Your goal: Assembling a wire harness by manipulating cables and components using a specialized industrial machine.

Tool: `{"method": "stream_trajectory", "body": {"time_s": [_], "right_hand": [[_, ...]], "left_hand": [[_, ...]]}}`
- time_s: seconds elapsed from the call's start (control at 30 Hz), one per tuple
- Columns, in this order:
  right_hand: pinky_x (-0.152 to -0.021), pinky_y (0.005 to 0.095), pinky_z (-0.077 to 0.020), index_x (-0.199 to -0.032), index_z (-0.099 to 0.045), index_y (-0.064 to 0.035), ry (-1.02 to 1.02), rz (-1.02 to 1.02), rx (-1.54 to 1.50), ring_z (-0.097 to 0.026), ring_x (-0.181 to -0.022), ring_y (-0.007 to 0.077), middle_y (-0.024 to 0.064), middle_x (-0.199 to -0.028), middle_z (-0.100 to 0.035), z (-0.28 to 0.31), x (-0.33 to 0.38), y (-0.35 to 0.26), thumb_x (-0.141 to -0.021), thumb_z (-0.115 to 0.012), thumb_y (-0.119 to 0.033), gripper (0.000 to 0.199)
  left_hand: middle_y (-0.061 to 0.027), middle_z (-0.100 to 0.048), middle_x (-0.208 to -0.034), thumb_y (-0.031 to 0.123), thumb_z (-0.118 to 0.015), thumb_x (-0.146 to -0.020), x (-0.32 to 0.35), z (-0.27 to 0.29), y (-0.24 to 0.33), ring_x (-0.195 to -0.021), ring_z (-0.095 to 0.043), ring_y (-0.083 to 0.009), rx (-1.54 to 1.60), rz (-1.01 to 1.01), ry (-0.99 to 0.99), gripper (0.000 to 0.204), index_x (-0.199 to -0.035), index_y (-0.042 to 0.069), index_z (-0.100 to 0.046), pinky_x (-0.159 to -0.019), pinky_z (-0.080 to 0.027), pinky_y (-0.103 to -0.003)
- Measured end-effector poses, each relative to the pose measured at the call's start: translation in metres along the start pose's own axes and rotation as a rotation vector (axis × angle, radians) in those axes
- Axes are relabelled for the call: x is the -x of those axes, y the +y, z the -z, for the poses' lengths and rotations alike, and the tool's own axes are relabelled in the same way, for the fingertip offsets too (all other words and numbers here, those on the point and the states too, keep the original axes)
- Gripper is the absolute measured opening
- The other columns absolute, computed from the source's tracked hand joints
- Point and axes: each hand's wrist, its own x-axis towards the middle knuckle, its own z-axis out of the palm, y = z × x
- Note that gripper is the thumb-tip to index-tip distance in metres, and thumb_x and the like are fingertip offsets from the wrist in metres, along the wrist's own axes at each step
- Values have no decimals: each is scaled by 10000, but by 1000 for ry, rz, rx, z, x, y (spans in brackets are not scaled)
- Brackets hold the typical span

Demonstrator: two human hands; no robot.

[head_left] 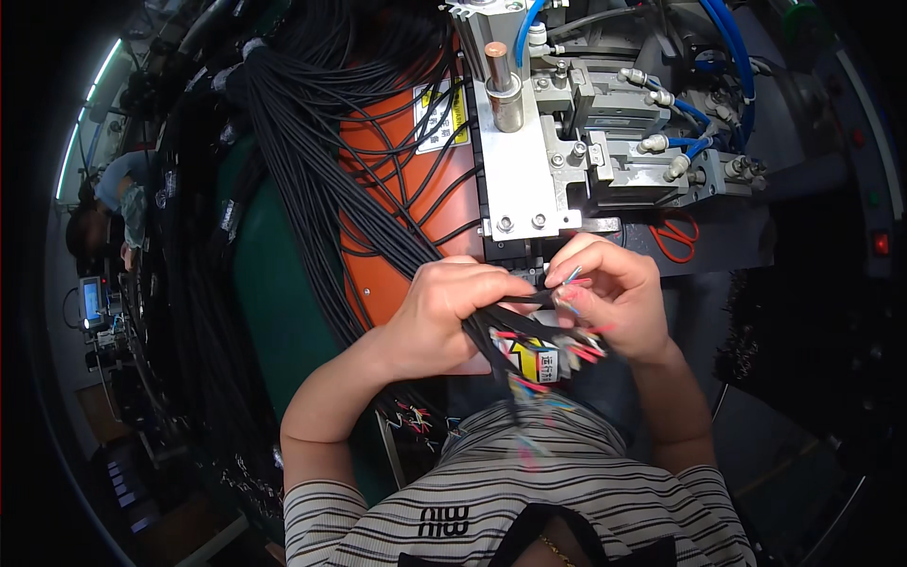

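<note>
My left hand (448, 312) is closed round a bundle of black cables (484, 333) whose ends stick out to the right. Stripped ends of pink, white, yellow and blue wires (584, 348) fan out below my fingers, partly blurred. Thumb and fingers of my right hand (619, 300) pinch the coloured wire end of one cable, just right of my left fingertips. Both hands are in front of a metal machine fixture (522, 180) with a white plate and an upright copper-tipped post.
A thick run of black cables (312, 170) crosses an orange surface (383, 283) at left. Pneumatic cylinders (624, 109) with blue hoses stand at the upper right. Red-handled scissors (675, 236) lie beside the fixture. At far left a person (118, 203) sits near a small screen (92, 300).
</note>
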Motion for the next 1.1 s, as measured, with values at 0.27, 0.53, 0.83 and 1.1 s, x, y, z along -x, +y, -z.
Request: {"method": "stream_trajectory", "body": {"time_s": [0.27, 0.53, 0.83, 1.1], "right_hand": [[-515, 217, -455, -988, -641, 80, 217, -188, 1, -572, -594, 101, 108, -924, -626, -18, 9, 1, -964, -577, -25, 125], [-512, 194, -462, -1099, -669, 71, 20, -306, -221, -630, -634, 104, 111, -945, -673, 6, 4, -4, -961, -554, 11, 189], [-460, 270, -429, -826, -630, 21, 92, 299, 976, -585, -517, 154, 104, -768, -611, -9, 2, -6, -798, -687, 13, 64], [-478, 340, -448, -808, -625, 2, 16, 169, 1270, -582, -526, 276, 113, -738, -581, -5, 2, -10, -789, -688, -4, 66]], "left_hand": [[-92, -607, -735, 68, -726, -730, 9, -24, 17, -600, -602, -248, -515, -61, 68, 339, -1025, -43, -600, -535, -435, -343], [-111, -666, -771, 83, -710, -807, 2, -18, 0, -624, -647, -278, -56, -46, 121, 198, -953, -4, -607, -564, -487, -344], [-72, -606, -667, 71, -734, -746, 8, -30, 8, -524, -593, -197, -229, -11, 154, 169, -861, 7, -628, -500, -423, -302], [-117, -604, -886, 168, -685, -709, 6, -25, 12, -698, -611, -242, -582, -69, 30, 470, -1110, -71, -627, -583, -499, -333]]}}
